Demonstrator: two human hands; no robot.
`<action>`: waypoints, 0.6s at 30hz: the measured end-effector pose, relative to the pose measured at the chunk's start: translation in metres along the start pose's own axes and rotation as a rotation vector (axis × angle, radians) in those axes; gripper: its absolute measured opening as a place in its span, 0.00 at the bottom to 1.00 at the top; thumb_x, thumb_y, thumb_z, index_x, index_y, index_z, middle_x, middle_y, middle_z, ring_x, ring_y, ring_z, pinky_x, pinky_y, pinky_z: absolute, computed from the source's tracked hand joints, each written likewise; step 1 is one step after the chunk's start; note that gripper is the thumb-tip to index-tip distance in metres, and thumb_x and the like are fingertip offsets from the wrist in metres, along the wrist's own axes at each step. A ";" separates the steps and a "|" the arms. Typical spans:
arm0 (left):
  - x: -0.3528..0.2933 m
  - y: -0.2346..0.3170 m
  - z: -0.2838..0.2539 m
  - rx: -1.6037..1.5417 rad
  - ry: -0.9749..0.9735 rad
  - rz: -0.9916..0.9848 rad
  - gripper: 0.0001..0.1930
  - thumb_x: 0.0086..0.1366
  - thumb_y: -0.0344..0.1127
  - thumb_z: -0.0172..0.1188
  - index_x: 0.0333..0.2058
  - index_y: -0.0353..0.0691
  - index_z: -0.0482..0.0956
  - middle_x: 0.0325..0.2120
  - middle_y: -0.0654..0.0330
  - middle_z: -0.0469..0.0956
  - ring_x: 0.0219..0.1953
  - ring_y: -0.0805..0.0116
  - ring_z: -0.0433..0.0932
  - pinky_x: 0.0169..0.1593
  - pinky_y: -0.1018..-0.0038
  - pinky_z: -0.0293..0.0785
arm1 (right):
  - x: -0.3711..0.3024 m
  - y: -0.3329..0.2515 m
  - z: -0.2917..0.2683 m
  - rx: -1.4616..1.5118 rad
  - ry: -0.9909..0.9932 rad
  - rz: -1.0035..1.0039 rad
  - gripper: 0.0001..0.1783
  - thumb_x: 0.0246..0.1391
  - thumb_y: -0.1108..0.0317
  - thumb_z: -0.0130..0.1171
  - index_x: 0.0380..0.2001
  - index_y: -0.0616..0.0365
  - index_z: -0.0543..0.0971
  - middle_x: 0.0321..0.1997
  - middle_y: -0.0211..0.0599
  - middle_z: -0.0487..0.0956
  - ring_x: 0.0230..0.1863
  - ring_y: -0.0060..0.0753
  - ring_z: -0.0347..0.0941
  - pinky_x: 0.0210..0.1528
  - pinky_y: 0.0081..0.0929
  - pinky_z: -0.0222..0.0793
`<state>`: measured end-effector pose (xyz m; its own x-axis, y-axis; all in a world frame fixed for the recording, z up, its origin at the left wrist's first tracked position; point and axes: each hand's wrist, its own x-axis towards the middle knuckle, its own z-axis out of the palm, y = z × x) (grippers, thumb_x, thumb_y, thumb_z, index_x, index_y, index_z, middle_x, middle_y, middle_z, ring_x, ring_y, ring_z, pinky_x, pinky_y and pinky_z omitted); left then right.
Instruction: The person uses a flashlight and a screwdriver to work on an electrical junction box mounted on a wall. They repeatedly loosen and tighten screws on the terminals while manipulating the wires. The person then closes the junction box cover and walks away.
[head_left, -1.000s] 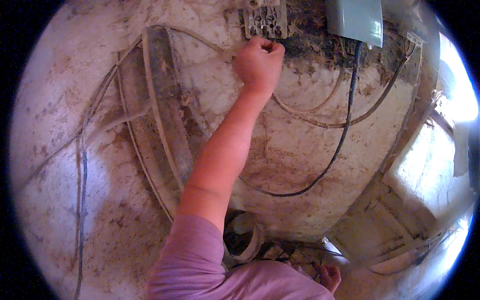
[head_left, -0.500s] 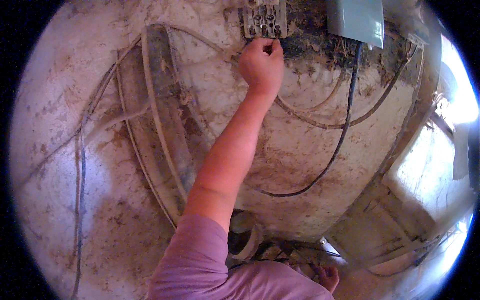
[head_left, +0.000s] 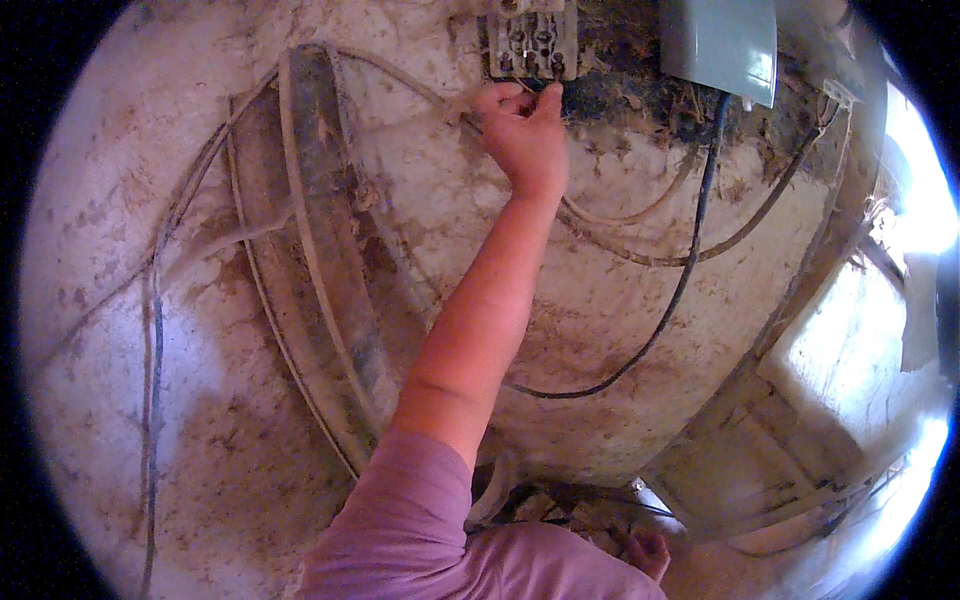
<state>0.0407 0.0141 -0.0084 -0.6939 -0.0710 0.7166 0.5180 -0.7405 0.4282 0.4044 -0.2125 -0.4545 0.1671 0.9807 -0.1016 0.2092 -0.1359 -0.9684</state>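
My left hand [head_left: 523, 135] is raised to the wall, just below the lower edge of a dirty, light-coloured electrical terminal block [head_left: 532, 45]. Its fingers are curled in, with the thumb up beside them. Whatever they grip is too small or hidden to make out. A thin cable [head_left: 425, 95] comes along the wall from the left and passes behind this hand. Low at the right, beside my mauve shirt, my right hand [head_left: 647, 553] shows only in part, fingers curled. What it holds, if anything, cannot be seen.
A grey-blue box [head_left: 718, 48] hangs on the wall at the upper right, with a black cable [head_left: 697, 220] looping down from it. Old cables run over a wooden board [head_left: 322, 140] at the left. Bright light enters by an opening [head_left: 915, 190] at the far right.
The fingers of my left hand have loosened a little, and the hand sits slightly lower against the block. The whole view has shifted slightly. My right hand stays low.
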 end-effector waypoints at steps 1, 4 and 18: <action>0.001 -0.005 0.000 -0.084 -0.001 -0.051 0.06 0.52 0.30 0.65 0.26 0.35 0.78 0.23 0.60 0.79 0.24 0.72 0.75 0.30 0.75 0.70 | 0.001 0.001 -0.001 -0.005 -0.024 -0.024 0.13 0.32 0.70 0.70 0.17 0.56 0.72 0.16 0.22 0.69 0.21 0.16 0.61 0.24 0.19 0.58; 0.006 -0.012 -0.002 -0.245 -0.065 -0.204 0.07 0.51 0.30 0.65 0.23 0.34 0.77 0.20 0.60 0.77 0.24 0.72 0.74 0.29 0.77 0.69 | 0.000 0.001 0.004 0.062 -0.017 0.065 0.13 0.33 0.69 0.69 0.17 0.57 0.73 0.17 0.23 0.70 0.22 0.16 0.62 0.26 0.19 0.59; 0.021 0.020 -0.010 -0.433 -0.337 -0.809 0.05 0.46 0.32 0.65 0.18 0.43 0.76 0.16 0.67 0.72 0.19 0.75 0.66 0.24 0.76 0.59 | -0.016 -0.055 0.017 0.209 -0.060 0.113 0.15 0.33 0.66 0.69 0.25 0.62 0.77 0.22 0.30 0.76 0.24 0.20 0.68 0.28 0.22 0.65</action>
<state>0.0315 -0.0085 0.0092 -0.5449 0.7112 0.4441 -0.3264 -0.6679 0.6689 0.3741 -0.2186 -0.4029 0.1189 0.9683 -0.2197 -0.0123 -0.2198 -0.9755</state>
